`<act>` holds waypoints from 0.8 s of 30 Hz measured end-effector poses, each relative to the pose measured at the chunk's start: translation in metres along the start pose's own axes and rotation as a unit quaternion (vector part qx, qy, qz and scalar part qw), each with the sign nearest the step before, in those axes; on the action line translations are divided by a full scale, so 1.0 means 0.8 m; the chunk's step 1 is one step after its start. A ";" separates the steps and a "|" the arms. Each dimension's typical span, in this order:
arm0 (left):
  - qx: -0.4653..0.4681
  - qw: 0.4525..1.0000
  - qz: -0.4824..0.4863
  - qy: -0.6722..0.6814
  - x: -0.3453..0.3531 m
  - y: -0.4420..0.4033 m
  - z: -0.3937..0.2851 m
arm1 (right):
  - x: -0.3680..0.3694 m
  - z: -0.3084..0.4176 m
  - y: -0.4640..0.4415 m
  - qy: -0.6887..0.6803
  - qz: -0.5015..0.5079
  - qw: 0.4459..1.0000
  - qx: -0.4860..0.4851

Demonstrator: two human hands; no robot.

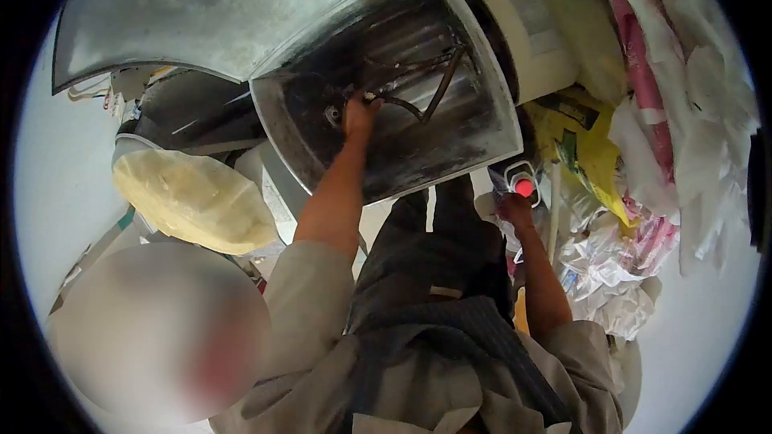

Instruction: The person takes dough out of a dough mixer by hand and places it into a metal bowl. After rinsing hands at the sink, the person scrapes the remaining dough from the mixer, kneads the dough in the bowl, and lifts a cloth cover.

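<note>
My left hand [359, 118] reaches down into a worn metal tub [492, 141] with a dark, stained inside. Its fingers are closed at the near end of a bent metal bar [438, 96] that crosses the tub. A small pale bit shows at the fingertips, too small to name. Low at my right side, outside the tub, my right hand [515, 210] is closed at a clear bottle with a red cap [523, 187]. The fingers' exact hold on the bottle is partly hidden.
A large metal panel [209, 12] rises at the tub's far left. A yellowish plastic bag [193, 201] sits left of my arm. Plastic bags and sacks [643, 128] crowd the right wall, and a pale cylinder [523, 20] lies behind the tub. A blurred round shape covers the lower left.
</note>
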State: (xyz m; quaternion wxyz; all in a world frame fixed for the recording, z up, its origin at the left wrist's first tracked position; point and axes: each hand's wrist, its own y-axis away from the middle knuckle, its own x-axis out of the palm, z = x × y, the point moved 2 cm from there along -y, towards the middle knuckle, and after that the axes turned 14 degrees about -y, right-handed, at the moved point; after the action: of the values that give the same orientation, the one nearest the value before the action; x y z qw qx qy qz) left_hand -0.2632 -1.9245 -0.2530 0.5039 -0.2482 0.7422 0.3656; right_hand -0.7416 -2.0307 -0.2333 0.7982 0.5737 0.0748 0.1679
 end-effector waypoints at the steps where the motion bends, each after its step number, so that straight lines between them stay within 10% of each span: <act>1: -0.027 0.999 0.023 0.006 -0.004 0.002 -0.004 | -0.003 -0.002 0.000 0.024 0.018 1.000 0.002; 5: -0.022 0.990 -0.087 0.107 0.022 0.000 0.009 | -0.005 -0.001 0.003 0.180 0.037 0.983 -0.028; 7: -0.005 0.981 -0.152 0.124 0.028 -0.001 0.019 | 0.006 0.005 0.018 -0.007 0.013 1.000 0.002; 13: 0.102 0.955 -0.278 -0.003 0.023 0.025 0.033 | 0.025 0.010 0.020 0.050 0.066 0.996 -0.027; 16: -0.090 0.964 -0.041 0.245 0.052 0.049 0.036 | 0.039 0.015 0.023 -0.028 0.020 0.999 0.035; 18: -0.316 0.777 0.089 0.536 0.072 0.054 0.035 | 0.047 0.018 0.028 -0.047 -0.002 0.999 0.024; 24: -0.326 0.680 0.092 0.650 0.111 0.030 0.049 | 0.027 0.021 0.024 0.035 0.018 0.999 0.020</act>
State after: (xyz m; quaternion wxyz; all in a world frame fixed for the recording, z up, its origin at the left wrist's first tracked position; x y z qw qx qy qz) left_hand -0.2913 -1.8787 -0.3377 -0.2540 -0.5026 0.7361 0.3755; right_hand -0.7194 -2.0322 -0.2086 0.7801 0.5849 0.0961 0.2005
